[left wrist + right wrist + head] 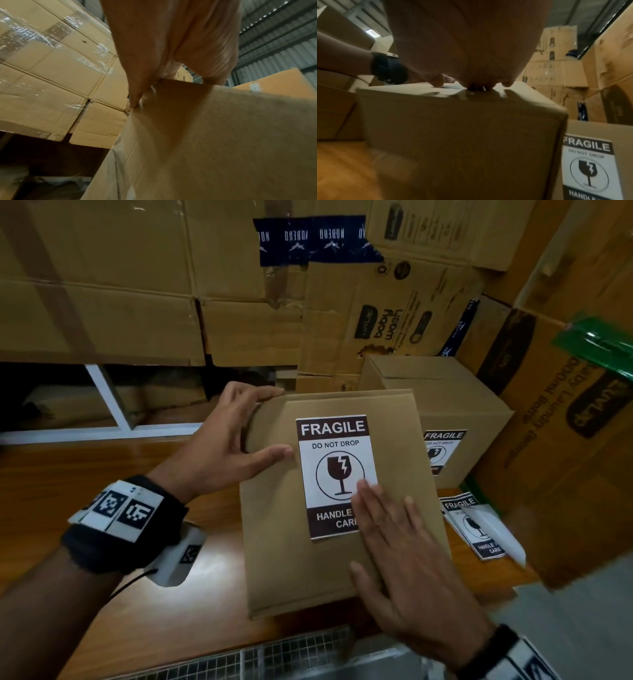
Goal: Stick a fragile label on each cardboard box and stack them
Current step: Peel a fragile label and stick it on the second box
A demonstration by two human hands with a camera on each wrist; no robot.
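A brown cardboard box stands on the wooden table in front of me, with a white and brown FRAGILE label on its top. My right hand lies flat on the label's lower right corner, fingers straight. My left hand braces the box's left side, fingertips at the far corner and thumb lying on top beside the label. The left wrist view shows that hand on the box edge. In the right wrist view the palm presses the box top.
A second labelled box stands behind to the right, its label facing me. Loose fragile labels lie on the table at the right. Big cartons wall in the back and right. A wire grid runs along the near edge.
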